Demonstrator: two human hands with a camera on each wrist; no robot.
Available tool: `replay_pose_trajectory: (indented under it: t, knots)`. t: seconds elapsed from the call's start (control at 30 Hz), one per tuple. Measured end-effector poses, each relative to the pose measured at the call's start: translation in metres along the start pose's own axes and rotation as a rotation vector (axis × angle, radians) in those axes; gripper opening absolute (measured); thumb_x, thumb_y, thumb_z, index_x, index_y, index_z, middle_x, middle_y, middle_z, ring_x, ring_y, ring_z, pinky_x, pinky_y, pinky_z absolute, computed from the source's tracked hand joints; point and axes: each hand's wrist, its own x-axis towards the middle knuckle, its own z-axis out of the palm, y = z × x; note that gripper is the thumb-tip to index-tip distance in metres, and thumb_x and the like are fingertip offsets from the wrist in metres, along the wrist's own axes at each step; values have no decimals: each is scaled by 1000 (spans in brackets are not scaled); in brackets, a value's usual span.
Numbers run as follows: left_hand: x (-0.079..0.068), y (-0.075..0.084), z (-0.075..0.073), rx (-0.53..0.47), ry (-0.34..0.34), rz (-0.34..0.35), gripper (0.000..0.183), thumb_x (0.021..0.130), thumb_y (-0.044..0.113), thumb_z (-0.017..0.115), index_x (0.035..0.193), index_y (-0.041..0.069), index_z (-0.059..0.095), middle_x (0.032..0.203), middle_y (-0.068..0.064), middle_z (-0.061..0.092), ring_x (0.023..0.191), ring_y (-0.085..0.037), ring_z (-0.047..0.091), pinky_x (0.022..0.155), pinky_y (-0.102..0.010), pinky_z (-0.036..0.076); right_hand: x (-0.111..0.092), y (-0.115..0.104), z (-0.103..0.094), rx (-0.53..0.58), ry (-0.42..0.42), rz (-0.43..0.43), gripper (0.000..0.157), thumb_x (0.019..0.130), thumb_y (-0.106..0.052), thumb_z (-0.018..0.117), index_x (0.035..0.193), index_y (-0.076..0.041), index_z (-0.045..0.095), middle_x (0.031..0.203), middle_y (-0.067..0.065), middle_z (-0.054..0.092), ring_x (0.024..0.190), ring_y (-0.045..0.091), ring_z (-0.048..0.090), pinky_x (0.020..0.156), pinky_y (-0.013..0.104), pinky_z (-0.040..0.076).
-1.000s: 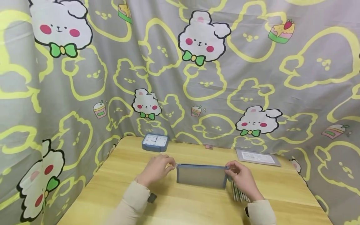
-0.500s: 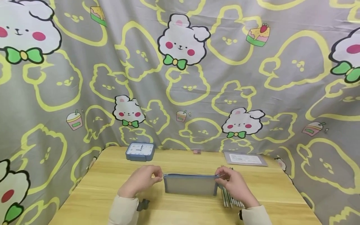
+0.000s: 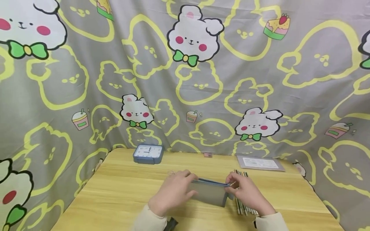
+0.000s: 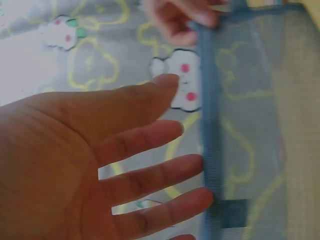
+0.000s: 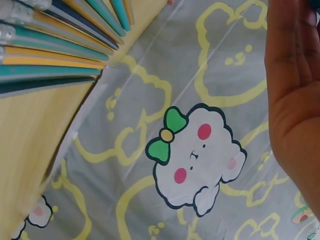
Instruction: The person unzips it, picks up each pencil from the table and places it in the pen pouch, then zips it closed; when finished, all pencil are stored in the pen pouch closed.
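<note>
A see-through mesh zip pouch point(image 3: 209, 194) with blue edging is held upright above the wooden table. My right hand point(image 3: 248, 191) pinches its right top corner at the zipper end. My left hand point(image 3: 174, 191) is at the pouch's left part and hides that end. In the left wrist view, the left hand point(image 4: 55, 155) has its fingers spread and extended, fingertips at the blue zipper edge point(image 4: 211, 135). Several pencils point(image 3: 241, 208) lie side by side beneath and beside my right hand. The right wrist view shows them as teal, yellow and dark blue point(image 5: 75, 40).
A blue clock point(image 3: 148, 154) stands at the back left of the table point(image 3: 115, 189). Toward the back right lies a flat grey packet point(image 3: 260, 163) with a white label. A grey patterned curtain point(image 3: 162, 80) hangs behind and along the sides.
My left hand has released the pouch's left corner and moved right, over its near side. The pouch now slants down to the right. My right hand keeps its pinch. The head view has shifted.
</note>
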Motion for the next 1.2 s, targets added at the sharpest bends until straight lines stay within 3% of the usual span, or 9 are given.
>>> replay_pose_trajectory:
  t: [0.07, 0.2, 0.37, 0.53, 0.73, 0.83, 1.03, 1.2]
  knots:
    - [0, 1, 5, 3, -25, 2, 33, 93, 39, 81, 121, 23, 75, 113, 6, 71, 97, -15, 70, 80, -34, 59, -4, 0, -1, 2, -23, -3, 19, 91, -13, 82, 99, -14, 64, 101, 0, 73, 87, 15, 71, 66, 27, 57]
    - [-1, -2, 8, -10, -11, 2, 27, 92, 34, 83, 116, 23, 76, 109, 6, 72, 89, -13, 70, 75, -31, 60, -7, -2, -3, -6, -40, -10, 20, 91, -15, 82, 99, -15, 64, 106, 2, 73, 88, 15, 71, 67, 26, 58]
    - [6, -5, 7, 5, -5, 17, 24, 90, 29, 86, 112, 24, 78, 103, 6, 71, 74, -7, 61, 64, -25, 52, -7, -7, -12, -33, -51, -9, 22, 89, -16, 84, 100, -15, 65, 103, 1, 72, 87, 14, 71, 68, 27, 58]
    - [9, -6, 9, 42, 15, 48, 17, 88, 24, 88, 102, 26, 79, 95, 8, 68, 73, -7, 59, 59, -22, 47, -6, -10, -15, -41, -111, -19, 24, 89, -14, 84, 102, -12, 64, 100, 2, 71, 89, 15, 70, 71, 27, 57]
    - [4, -6, 12, 28, 9, 68, 16, 88, 10, 82, 89, 24, 75, 90, 9, 68, 69, -2, 56, 55, -18, 45, -6, -15, -10, 16, -238, -77, 48, 94, -30, 81, 135, -13, 62, 122, 9, 70, 101, 20, 70, 79, 30, 59]
    - [-1, -5, 15, -20, -36, 64, 19, 87, 5, 80, 86, 22, 74, 90, 10, 68, 66, 0, 51, 55, -17, 43, -6, -18, -2, 26, -262, -102, 48, 102, -39, 71, 144, -18, 61, 130, 8, 70, 104, 20, 70, 81, 31, 60]
    - [0, -3, 17, -81, -53, 120, 23, 85, -1, 77, 83, 20, 69, 86, 10, 64, 68, 1, 48, 59, -16, 44, -3, -32, 19, -89, -177, -163, 33, 104, -46, 65, 127, -22, 73, 110, -4, 76, 88, 9, 69, 72, 27, 57]
    - [3, -2, 15, -111, -24, 173, 30, 81, -7, 70, 80, 21, 60, 82, 11, 54, 72, -4, 44, 59, -17, 40, 0, -44, 35, -78, -185, -191, 32, 104, -29, 69, 135, -19, 68, 98, -3, 76, 75, 4, 66, 63, 24, 54]
